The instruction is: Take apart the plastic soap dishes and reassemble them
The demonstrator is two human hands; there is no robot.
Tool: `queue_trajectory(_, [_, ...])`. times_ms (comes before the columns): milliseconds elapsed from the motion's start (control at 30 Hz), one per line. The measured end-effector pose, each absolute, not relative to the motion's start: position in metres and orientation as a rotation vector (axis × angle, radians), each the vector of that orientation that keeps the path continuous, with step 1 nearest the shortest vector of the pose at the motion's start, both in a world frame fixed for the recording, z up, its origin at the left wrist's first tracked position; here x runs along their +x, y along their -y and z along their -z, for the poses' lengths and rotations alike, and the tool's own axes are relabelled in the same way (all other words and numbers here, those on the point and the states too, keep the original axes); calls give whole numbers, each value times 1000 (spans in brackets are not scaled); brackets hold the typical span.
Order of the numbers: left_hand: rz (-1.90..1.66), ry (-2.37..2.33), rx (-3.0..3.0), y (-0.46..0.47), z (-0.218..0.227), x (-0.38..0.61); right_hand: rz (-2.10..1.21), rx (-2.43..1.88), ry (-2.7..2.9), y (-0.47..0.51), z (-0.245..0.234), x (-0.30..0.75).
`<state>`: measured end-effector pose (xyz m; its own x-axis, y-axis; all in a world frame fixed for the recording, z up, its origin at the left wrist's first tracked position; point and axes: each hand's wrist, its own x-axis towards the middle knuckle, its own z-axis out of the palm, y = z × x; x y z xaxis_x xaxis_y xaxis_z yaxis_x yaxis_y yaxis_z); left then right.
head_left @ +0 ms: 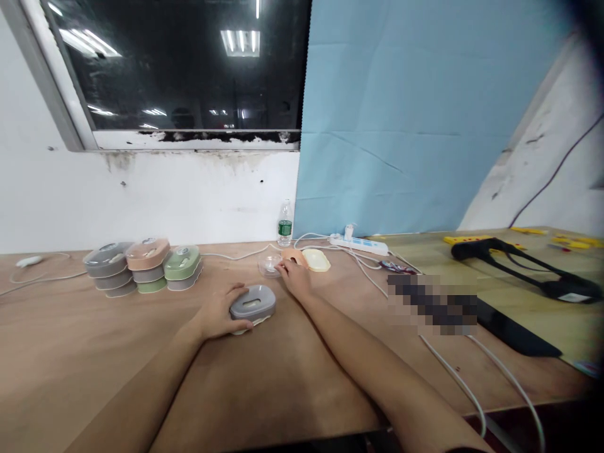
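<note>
Brown wooden table (264,384): the work surface.
Stacked grey, pink, green plastic boxes (148,259): left side, likely leaving room.
Left hand (221,313): holding the grey oval plastic box (260,305) at front centre, probably steadying it.
Right hand (296,278): fingers narrowed at the clear round plastic dish (268,267) behind; cannot tell if gripping.

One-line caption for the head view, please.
Left hand around a gray oval box, right hand at a clear round container, stacked boxes farther left.

Up at eleven o'clock, a dark window (189,82) mirrors bright light panels (240,43); blue sheeting (401,107) covers one o'clock, marked white wall (38,189) holds nine, wooden tabletop (278,390) fills six!
</note>
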<state>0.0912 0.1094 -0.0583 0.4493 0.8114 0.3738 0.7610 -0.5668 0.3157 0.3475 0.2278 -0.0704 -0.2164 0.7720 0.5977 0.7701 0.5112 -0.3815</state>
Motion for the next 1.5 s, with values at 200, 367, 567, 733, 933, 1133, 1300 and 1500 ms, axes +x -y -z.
queue_trajectory(200, [-725, -1396, 2592, -107, 58, 92, -29, -1280, 2138, -233, 72, 342])
queue_trajectory(367, [-808, -1366, 2579, -107, 59, 92, -3, -1234, 2194, -230, 76, 342])
queue_trajectory(567, [-812, -1380, 2561, -107, 58, 91, -6, -1209, 2225, -234, 80, 343])
queue_trajectory(733, [-870, -1424, 2532, -106, 53, 93, 0, -1206, 2234, -235, 81, 345])
queue_trajectory(933, [-910, -1505, 2494, -102, 44, 93, 16, -1262, 2258, -234, 79, 344])
queue_trajectory(1133, [-846, -1508, 2442, -99, 42, 95, -7, -1302, 2171, -222, 70, 343])
queue_trajectory(1300, [-1120, -1636, 2167, -106, 48, 94, 40, -1054, 2153, -205, 63, 347])
queue_trajectory(1500, [-1435, -1469, 1604, -118, 59, 88, 195, -793, 2257, -206, 66, 336])
